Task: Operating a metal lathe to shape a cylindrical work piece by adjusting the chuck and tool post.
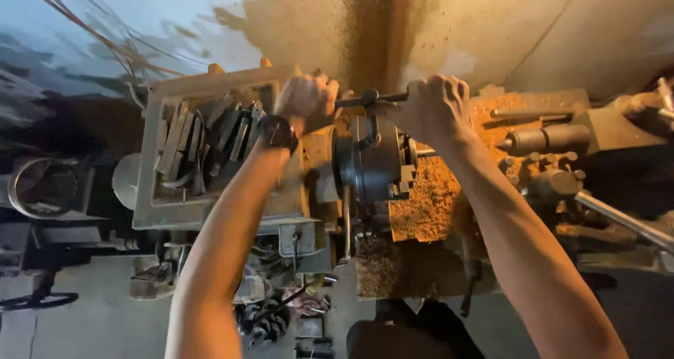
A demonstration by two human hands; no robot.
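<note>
Both hands, left hand [306, 96] and right hand [435, 106], grip the chuck key [371, 99], bar lying 9-to-3 o'clock, above the lathe chuck [372, 159] at 6 o'clock

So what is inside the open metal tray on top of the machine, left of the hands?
The tray holds a pile of flat metal bars. Its right part is hidden behind the left forearm.

This is a metalworking workshop: a worn metal lathe [393, 190] with a dark round chuck [372, 159] fills the view, its bed strewn with brown shavings [428, 197], an open tray of metal bars and cutting tools [203, 145] sits on its headstock, above a grimy concrete floor [91, 324]
</note>
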